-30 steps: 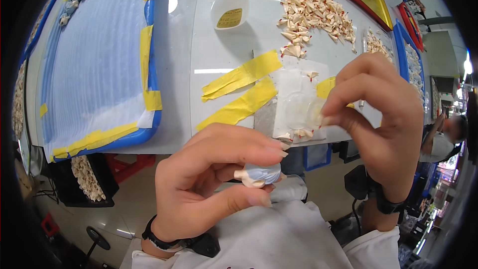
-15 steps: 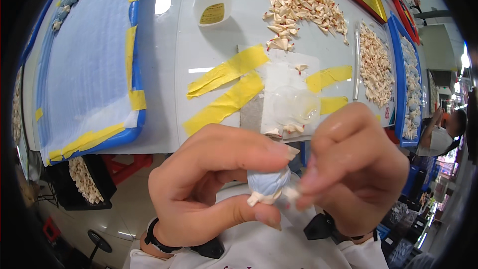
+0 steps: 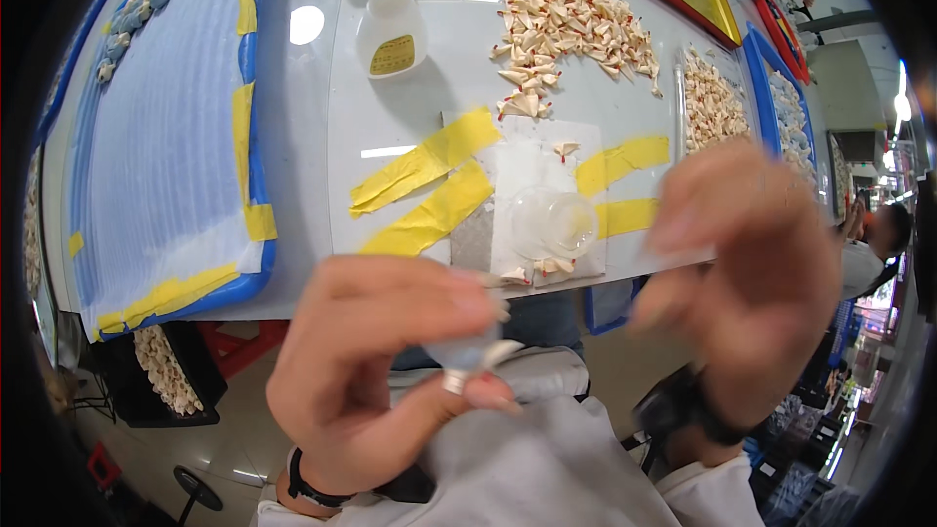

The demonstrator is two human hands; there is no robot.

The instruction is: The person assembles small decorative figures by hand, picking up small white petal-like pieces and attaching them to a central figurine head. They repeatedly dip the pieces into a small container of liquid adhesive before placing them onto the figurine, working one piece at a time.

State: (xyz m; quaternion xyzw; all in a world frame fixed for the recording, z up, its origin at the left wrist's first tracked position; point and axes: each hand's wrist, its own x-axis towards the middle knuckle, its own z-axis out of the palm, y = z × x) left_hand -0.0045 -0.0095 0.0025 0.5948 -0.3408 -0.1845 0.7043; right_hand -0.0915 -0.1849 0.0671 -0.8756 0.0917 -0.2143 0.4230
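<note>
My left hand (image 3: 366, 371) pinches a small light-blue and cream figurine (image 3: 461, 353) between thumb and fingers, low in front of my lap. A pale pointed piece juts from its right side, and the fingers cover much of it. Off to the right, my right hand (image 3: 752, 283) hangs near the table's front edge, blurred by motion. A gap shows between its thumb and index finger, with nothing visible in it. Beyond both hands, a clear round container (image 3: 556, 224) rests on a white board (image 3: 506, 166), with a few cream, red-tipped pieces (image 3: 554, 265) around it.
Yellow tape strips (image 3: 429, 161) flank the board. Farther back are a squeeze bottle (image 3: 392, 29) and a heap of cream, red-tipped pieces (image 3: 576, 29). A lined blue tray (image 3: 256, 137) lies left. Another pile (image 3: 712, 102) and blue tray (image 3: 763, 88) lie right.
My right hand has moved right and up, away from the figurine, its thumb and index finger parting. My left hand has shifted slightly left with the figurine, which now shows a pointed piece at its side.
</note>
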